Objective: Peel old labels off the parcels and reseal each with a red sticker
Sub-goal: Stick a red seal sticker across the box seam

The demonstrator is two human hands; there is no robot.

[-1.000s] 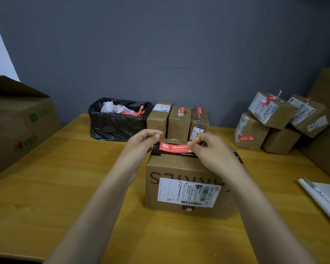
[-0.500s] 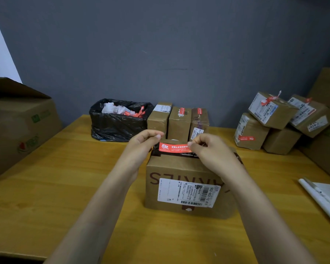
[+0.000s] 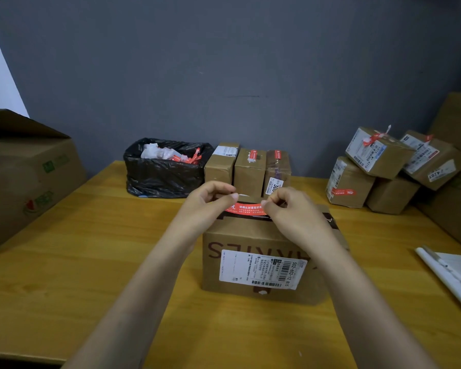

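My fingertips cover both ends of the red sticker (image 3: 246, 208); my wrists hide much of the box (image 3: 261, 237) top; brown upside-down lettering on its front is partly covered by a white shipping label (image 3: 261, 269) reading 502-602-12 B15; the sticker bears white Chinese print; my left hand (image 3: 210, 201) and right hand (image 3: 290, 209) each pinch one end, stretching it over the box's far top edge on the wooden table (image 3: 91, 249).

Black rubbish bag (image 3: 165, 177) on wooden table (image 3: 64, 262); large carton (image 3: 24, 177) left.
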